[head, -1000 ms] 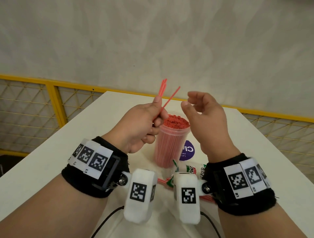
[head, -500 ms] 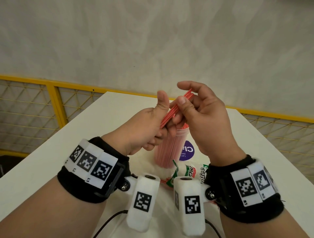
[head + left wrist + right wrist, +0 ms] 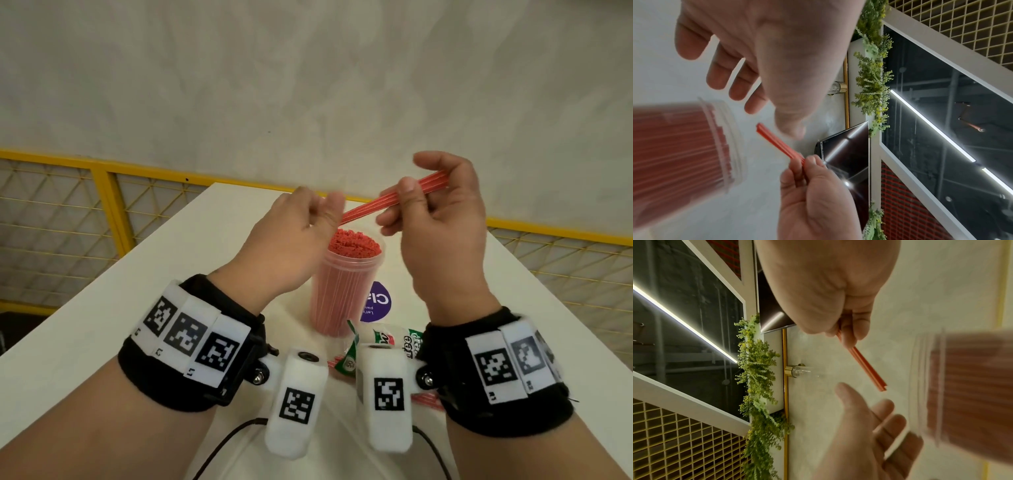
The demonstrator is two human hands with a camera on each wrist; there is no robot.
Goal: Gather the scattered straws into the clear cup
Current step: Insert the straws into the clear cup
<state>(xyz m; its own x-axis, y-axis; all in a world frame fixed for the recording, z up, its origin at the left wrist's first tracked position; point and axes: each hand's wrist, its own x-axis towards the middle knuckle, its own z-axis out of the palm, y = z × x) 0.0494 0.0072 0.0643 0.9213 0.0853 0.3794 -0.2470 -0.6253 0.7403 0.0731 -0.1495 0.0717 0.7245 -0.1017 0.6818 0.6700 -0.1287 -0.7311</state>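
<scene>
A clear cup (image 3: 342, 291) packed with red straws stands upright in the middle of the white table (image 3: 102, 308). Above its mouth my right hand (image 3: 407, 205) pinches a small bundle of red straws (image 3: 370, 209) between thumb and fingers, the bundle slanting down to the left. My left hand (image 3: 322, 212) hovers just left of the bundle's free end, fingers loosely curled and holding nothing. The left wrist view shows the bundle (image 3: 777, 141) apart from the left thumb, with the cup (image 3: 684, 146) blurred beside it. In the right wrist view, the bundle (image 3: 865, 365) points towards the cup (image 3: 962, 386).
A green and white sachet (image 3: 387, 339) and a purple round sticker (image 3: 376, 301) lie just in front of the cup. A few loose red straws (image 3: 424, 399) lie under my right wrist. Yellow mesh railing (image 3: 68, 212) runs beyond the table's left and far edges.
The straws passed from my left hand to my right: the left held them alone, then both gripped them, and now the right holds them while the left has let go and drawn left.
</scene>
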